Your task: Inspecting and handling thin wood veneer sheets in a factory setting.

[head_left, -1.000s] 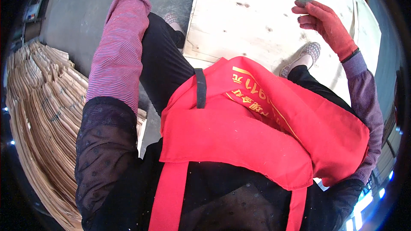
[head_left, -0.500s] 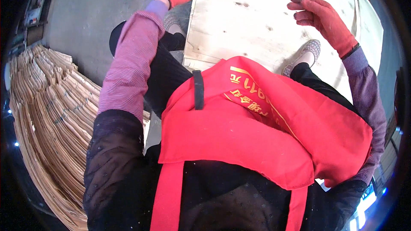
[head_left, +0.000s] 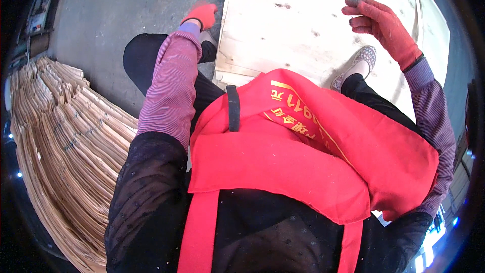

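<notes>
On a grey floor (head_left: 126,10) beside stacked thin sheets (head_left: 60,141), a pale board (head_left: 303,20) runs away from the person, left hand (head_left: 201,14) perhaps gripping its edge, right hand (head_left: 384,25) half-curled, empty.

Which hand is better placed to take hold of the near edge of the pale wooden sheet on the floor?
Left, probably. The left hand is low at the edge of the wooden sheet, beside its corner. The right hand is raised over the middle of the sheet, fingers curled, away from any edge.
</notes>
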Motion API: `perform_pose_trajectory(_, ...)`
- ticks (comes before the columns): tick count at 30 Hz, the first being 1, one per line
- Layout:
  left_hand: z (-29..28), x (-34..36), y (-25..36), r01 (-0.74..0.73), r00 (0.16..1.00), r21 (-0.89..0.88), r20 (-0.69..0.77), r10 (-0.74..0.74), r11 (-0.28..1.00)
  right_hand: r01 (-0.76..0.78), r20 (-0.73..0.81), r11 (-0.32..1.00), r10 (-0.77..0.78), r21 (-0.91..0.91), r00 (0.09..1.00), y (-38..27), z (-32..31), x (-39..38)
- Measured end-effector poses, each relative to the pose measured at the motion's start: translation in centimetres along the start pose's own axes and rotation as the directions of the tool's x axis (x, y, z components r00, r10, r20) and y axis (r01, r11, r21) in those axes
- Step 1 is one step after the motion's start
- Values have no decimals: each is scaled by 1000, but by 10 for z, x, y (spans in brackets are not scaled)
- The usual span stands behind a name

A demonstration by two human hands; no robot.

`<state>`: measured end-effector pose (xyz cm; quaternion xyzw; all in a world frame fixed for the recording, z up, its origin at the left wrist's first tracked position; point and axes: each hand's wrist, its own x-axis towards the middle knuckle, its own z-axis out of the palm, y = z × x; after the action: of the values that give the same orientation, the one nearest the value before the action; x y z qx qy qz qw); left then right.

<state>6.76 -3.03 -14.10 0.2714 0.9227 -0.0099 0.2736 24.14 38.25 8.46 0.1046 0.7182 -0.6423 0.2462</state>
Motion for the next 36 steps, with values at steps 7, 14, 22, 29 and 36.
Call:
perform_pose_trajectory(7,11,-9,-8,-12,986,-86,166,26,996,-30,-6,1000,30,-1,1000,2,1,0)
perform_pose_trajectory(14,5,-11,-3,26,969,-107,248,1,994,-31,-3,999,31,8,1000,4,0,3)
perform_pose_trajectory(22,-1,-10,5,71,962,-101,269,-41,992,-63,-28,998,63,11,998,4,0,3)
perform_pose_trajectory(29,7,-5,4,-6,989,-26,145,10,1000,-43,-6,999,43,-1,999,6,1,4)
perform_pose_trajectory(36,17,-2,5,-5,976,-136,213,34,991,-70,-8,998,70,5,997,5,4,5)
